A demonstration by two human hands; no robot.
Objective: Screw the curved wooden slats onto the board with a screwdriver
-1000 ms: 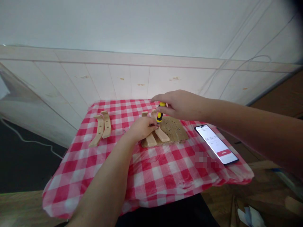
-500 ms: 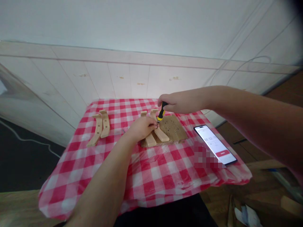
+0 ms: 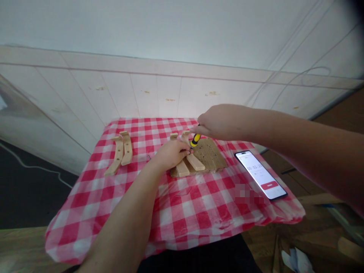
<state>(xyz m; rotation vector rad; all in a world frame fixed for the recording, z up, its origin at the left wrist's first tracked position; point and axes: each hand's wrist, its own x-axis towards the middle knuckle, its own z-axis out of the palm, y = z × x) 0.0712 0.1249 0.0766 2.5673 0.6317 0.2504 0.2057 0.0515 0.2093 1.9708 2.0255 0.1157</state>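
Right hand (image 3: pixel 213 120), near frame centre, gripped a slim yellow-and-black screwdriver (image 3: pixel 195 140); tilt risked slippage into the left hand (image 3: pixel 174 154), grip indiscernible.

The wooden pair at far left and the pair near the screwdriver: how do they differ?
The far-left pair lies directly on the checked cloth; the other pair lies on a brown board. Dark holes show in the far-left pair; the left hand partly hides the other pair. Both are pale, curved wood.
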